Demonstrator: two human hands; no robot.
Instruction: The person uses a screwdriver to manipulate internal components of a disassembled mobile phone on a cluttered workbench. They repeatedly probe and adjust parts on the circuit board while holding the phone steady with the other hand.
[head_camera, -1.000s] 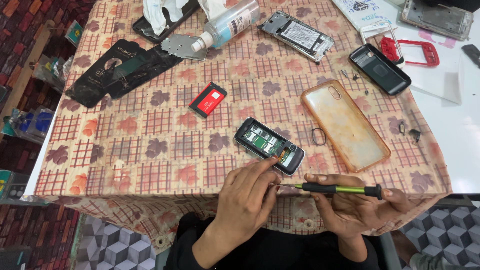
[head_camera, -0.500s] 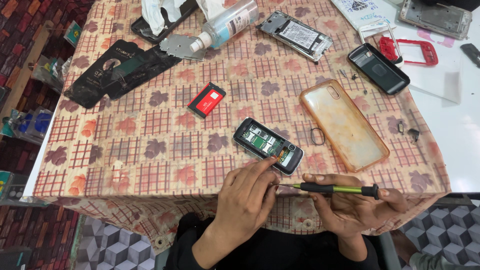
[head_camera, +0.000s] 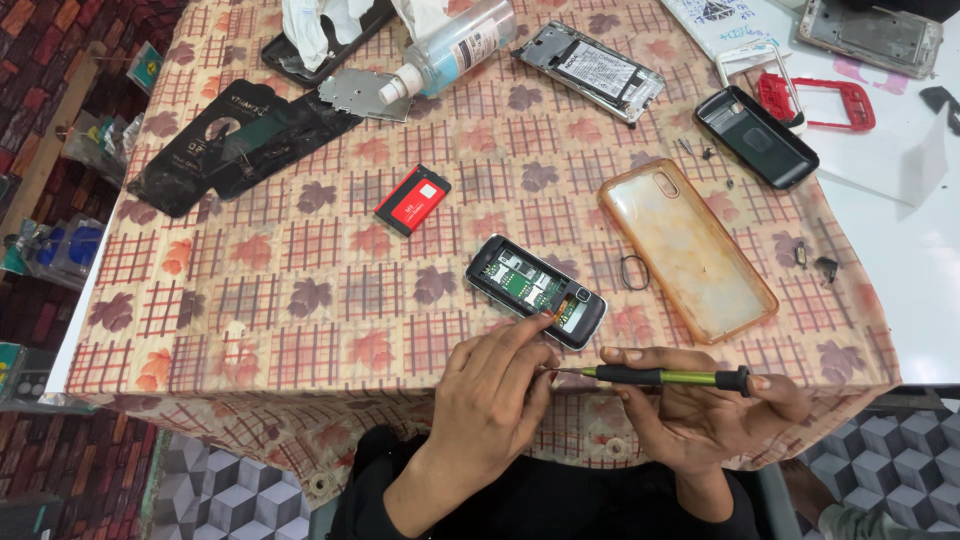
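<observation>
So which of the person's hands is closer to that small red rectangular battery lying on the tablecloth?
The left hand. It lies below and to the right of the small red rectangular battery, by the opened phone; the right hand holds the screwdriver farther right.

Red battery (head_camera: 412, 199), clear orange phone case (head_camera: 686, 245), plastic bottle (head_camera: 450, 47), red frame (head_camera: 822, 100), patterned tablecloth (head_camera: 250, 300)

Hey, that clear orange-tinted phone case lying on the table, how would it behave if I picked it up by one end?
The phone case looks like a thin, see-through soft shell, so it would probably flex or droop slightly. With nothing inside it, it is likely very light. Lying flat with its rim up, it should slide on the tablecloth rather than roll.
</observation>
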